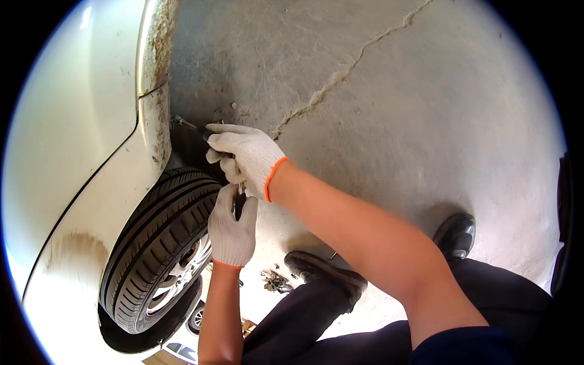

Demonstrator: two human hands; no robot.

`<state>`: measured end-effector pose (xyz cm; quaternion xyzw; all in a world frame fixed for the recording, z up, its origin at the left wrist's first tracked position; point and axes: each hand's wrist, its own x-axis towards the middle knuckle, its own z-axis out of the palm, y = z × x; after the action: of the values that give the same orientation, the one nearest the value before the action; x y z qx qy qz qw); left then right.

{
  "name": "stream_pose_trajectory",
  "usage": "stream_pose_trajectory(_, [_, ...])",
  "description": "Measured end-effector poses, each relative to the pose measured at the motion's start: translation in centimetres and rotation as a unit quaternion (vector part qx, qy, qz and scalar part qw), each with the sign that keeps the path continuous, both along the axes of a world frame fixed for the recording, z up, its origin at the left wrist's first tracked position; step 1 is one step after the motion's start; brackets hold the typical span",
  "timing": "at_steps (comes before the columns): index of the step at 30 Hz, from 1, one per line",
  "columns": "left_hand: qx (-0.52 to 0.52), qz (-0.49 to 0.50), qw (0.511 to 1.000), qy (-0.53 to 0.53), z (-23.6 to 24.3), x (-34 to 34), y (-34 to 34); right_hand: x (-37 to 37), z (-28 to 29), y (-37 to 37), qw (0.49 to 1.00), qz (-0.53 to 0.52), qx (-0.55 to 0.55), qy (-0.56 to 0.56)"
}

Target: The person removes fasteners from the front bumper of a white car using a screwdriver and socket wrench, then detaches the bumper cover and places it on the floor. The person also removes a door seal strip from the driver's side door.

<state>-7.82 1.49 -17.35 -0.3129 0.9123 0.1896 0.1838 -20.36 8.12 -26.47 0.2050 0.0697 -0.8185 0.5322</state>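
Note:
Both my hands wear white knit gloves with orange cuffs. My right hand (246, 152) is closed around a dark tool with a thin metal shaft (186, 124). The shaft points left, its tip close to the dirty lower sill (159, 128) of a light-coloured car; I cannot tell whether it touches. Just below, my left hand (232, 234) grips a dark handle (239, 204) with some metal at its upper end, partly hidden by the fingers. Whether handle and shaft form one tool is hidden behind the gloves. A black tyre (164, 237) stands left of my left hand.
The car's body panel (73, 121) fills the left side. A long crack (337, 79) runs across the concrete floor. My black shoes (325, 267) are below my right forearm. A small heap of dark bits (275, 281) lies beside one shoe.

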Motion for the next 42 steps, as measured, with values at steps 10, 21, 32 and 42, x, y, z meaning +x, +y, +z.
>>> stream_pose_trajectory(10, [-0.063, 0.016, 0.998, -0.006, 1.0, -1.0, 1.4, -0.6, 0.8, -0.1, 0.999, -0.012, -0.026, -0.026])
stream_pose_trajectory(21, [-0.150, 0.014, 0.989, 0.000, 6.9, -5.4, 4.0, -1.6, 3.4, -0.5, 0.970, 0.042, -0.097, -0.221])
stream_pose_trajectory(32, [-0.125, -0.087, 0.986, -0.069, 4.2, -3.1, 1.5, 0.2, -0.3, -1.3, 0.991, 0.000, -0.095, -0.092])
stream_pose_trajectory(42, [-0.137, -0.004, 0.990, 0.039, 4.0, -2.4, 0.8, 0.2, 3.5, -4.0, 0.972, -0.040, 0.152, 0.176])
